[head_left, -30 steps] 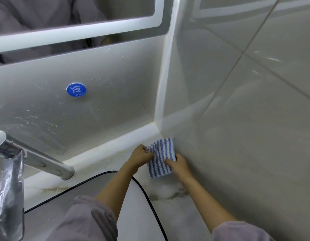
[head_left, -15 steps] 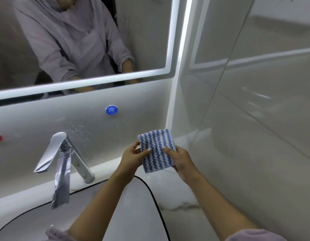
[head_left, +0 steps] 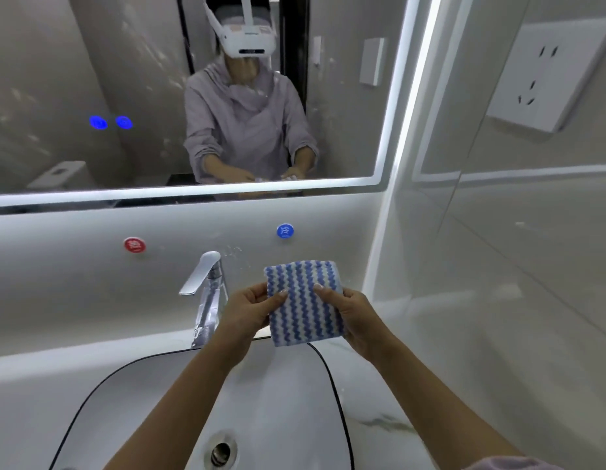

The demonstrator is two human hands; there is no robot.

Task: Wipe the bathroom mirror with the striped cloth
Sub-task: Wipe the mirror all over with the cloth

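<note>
Cloth — blue-and-white wavy stripes, folded into a flat pad — is held in the air just right of the tap, at about the height of its spout. The mirror is on the wall above the tap, well apart from the cloth, so no wiping has begun.

The left hand pinches the pad's left edge, thumb laid across the front and fingers curled behind. The right hand grips the right edge the same way. Held by both sides with the face turned to the person, the pad seems to be getting squared up so that one flat, thick surface can meet the glass. I judge one hand will take it alone before it goes up.

The glass above the tap shows pale smears and spatter, thickest up and to the left, which is likely where the work is needed.

A red sticker sits on the wall up and left of the tap, and a blue sticker up and right. Each carries a white character too small to read surely — by colour, probably hot and cold. A socket far right of the tap bears no writing that I can make out.
</note>
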